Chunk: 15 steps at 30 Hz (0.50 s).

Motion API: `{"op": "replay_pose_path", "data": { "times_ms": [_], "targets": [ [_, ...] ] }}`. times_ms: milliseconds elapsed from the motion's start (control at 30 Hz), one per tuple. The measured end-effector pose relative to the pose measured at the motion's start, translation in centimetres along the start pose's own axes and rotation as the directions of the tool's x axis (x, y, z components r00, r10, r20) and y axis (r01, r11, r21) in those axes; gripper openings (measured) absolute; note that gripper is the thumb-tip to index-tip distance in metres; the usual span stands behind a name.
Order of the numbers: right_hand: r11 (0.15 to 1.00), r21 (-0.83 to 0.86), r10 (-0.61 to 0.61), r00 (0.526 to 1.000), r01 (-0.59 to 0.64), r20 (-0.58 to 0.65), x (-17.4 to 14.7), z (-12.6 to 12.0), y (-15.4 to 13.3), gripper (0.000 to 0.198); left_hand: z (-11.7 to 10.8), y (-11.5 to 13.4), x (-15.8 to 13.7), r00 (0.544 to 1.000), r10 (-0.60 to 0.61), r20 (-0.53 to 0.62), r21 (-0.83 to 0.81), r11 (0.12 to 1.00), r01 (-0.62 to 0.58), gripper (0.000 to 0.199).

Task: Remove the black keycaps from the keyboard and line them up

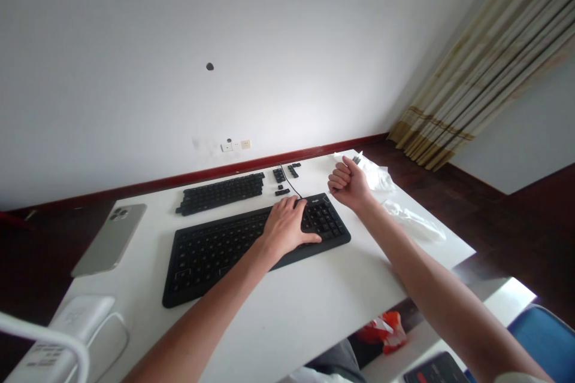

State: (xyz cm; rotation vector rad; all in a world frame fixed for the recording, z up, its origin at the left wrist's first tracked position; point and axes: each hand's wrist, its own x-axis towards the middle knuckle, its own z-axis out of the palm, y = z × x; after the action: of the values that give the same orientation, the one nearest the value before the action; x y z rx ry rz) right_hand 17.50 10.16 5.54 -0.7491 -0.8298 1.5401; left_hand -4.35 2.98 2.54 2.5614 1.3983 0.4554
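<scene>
L hand flat on keyboard, R fist raised past its far-right corner.
Keyboard long axis runs L-R; L fingers spread over keys, R curled shut, contents can't tell; loose keycaps lie beyond.

A sparsely furnished room in a home, set up as a makeshift desk corner: a plain white rectangular table stands against a bare white wall with a dark red wooden skirting board and white wall sockets. Beige striped fabric curtains hang over dark wooden flooring. A black computer keyboard and a silver smartphone lying face down rest on the table.
</scene>
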Motion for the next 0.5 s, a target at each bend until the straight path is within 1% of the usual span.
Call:
{"op": "replay_pose_path", "data": {
  "times_ms": [100, 233, 367, 500],
  "targets": [
    [0.999, 0.037, 0.02, 1.0, -0.02, 0.004, -0.1, 0.2, 1.6, 0.065, 0.1, 0.1, -0.3, 1.0, 0.019, 0.002, -0.05, 0.999, -0.019, 0.089],
    [0.995, 0.063, 0.081, 0.997, -0.082, 0.008, -0.1, 0.9, 2.9, 0.062, 1.0, 1.2, -0.5, 1.0, 0.016, -0.011, -0.071, 0.997, -0.017, 0.088],
    [0.987, 0.113, 0.112, 0.994, -0.111, -0.005, -0.3, 0.8, 3.2, 0.058, 1.9, 2.3, -0.6, 1.0, -0.019, -0.006, -0.061, 0.998, 0.018, 0.096],
    [0.984, 0.128, 0.128, 0.992, -0.126, -0.011, -0.3, 0.7, 3.1, 0.057, 2.2, 2.8, -0.6, 0.999, -0.052, -0.015, -0.095, 0.994, 0.05, 0.095]
  ]
}}
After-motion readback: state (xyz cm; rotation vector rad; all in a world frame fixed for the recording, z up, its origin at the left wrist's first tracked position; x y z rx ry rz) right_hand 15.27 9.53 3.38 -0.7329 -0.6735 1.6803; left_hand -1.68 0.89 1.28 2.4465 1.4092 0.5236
